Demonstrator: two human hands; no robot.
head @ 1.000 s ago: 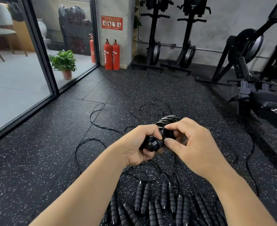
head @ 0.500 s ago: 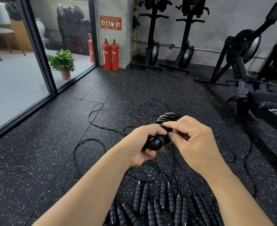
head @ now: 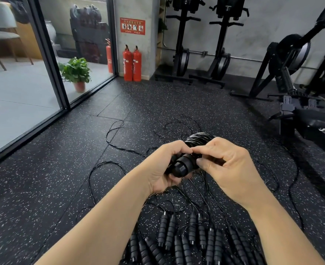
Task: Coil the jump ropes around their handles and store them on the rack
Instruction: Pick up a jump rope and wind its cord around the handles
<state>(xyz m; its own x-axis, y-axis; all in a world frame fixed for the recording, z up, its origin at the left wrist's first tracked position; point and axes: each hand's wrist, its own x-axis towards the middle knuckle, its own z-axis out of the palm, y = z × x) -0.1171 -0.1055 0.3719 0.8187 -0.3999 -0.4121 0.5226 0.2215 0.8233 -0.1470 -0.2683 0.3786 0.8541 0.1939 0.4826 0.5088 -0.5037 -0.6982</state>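
While the left hand [head: 162, 167] grips the coiled jump rope [head: 184, 161] w/ fingers curled round its handles, right hand [head: 228, 165] pinches the cord just beside them; loose ropes [head: 186, 236] lie on floor [head: 43, 197] below both.

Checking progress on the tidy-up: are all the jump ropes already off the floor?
No, many loose jump ropes lie on the floor below the hands.
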